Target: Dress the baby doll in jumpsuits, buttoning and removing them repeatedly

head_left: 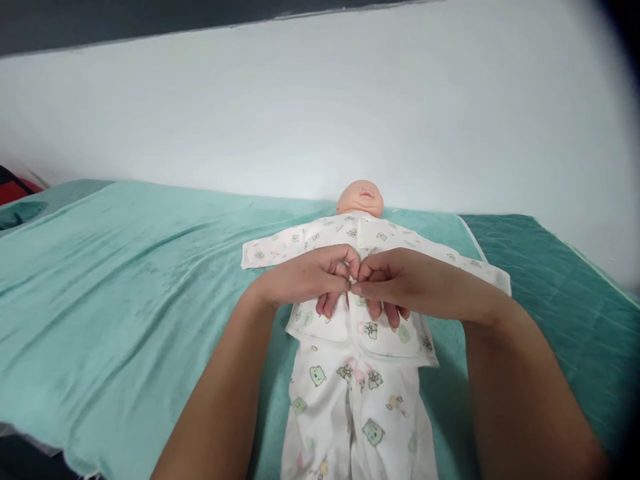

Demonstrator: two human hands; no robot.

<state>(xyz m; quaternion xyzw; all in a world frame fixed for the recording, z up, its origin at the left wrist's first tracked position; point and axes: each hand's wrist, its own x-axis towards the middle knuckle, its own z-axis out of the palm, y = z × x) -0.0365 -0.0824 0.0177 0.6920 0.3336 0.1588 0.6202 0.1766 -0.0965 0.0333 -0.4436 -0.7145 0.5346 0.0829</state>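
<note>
A baby doll [361, 196] lies on its back, dressed in a white jacket [313, 233] and white trousers [373, 407] printed with small bears. Both sleeves stretch out sideways. Over the jacket's front opening, my left hand [320, 277] and my right hand [395, 283] meet at the fingertips. Each pinches one front edge of the jacket between thumb and forefinger, while the other fingers rest loosely on the cloth. Whatever fastener lies at the pinch is hidden by my fingertips. Below my hands the jacket's lower edges hang slightly apart.
A light green sheet [125, 287] with soft wrinkles lies under the doll. Darker green quilted bedding [565, 320] shows at the right. A white wall [300, 113] rises behind the doll's head. Something red and black [15, 187] stands at the far left.
</note>
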